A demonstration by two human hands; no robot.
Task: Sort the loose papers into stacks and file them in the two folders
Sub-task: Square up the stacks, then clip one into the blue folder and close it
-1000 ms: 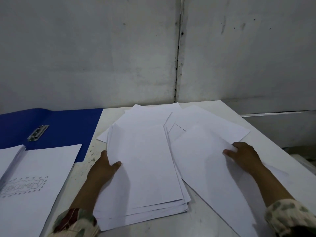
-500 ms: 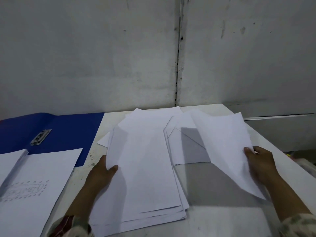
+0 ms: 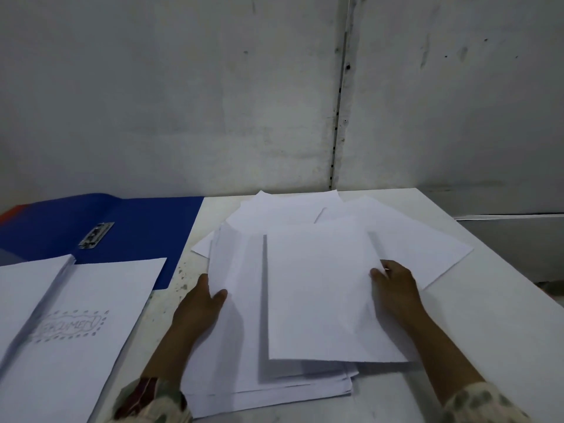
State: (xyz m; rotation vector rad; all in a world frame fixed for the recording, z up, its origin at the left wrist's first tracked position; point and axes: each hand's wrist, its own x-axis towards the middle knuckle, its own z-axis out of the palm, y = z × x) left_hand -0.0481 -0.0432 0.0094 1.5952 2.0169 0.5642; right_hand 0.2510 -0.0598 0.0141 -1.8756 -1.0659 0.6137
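A stack of white papers (image 3: 238, 355) lies in the middle of the white table (image 3: 494, 325). My left hand (image 3: 200, 303) grips the stack's left edge, thumb on top. My right hand (image 3: 393, 285) pinches the right edge of a single white sheet (image 3: 317, 294), which hovers slightly above the stack and casts a shadow on it. More loose sheets (image 3: 421, 242) lie fanned out behind and to the right. An open blue folder (image 3: 146, 230) with a metal clip (image 3: 96, 235) lies at the left.
In front of the blue folder lie white sheets, one with a hand-drawn label (image 3: 73, 326). A grey wall (image 3: 274, 102) stands right behind the table. The table's right edge runs diagonally at the right, with a lower ledge (image 3: 512, 233) beyond it.
My right hand has lifted the sheet from the right side of the table and carried it left over the stack. My left hand has stayed on the stack's left edge.
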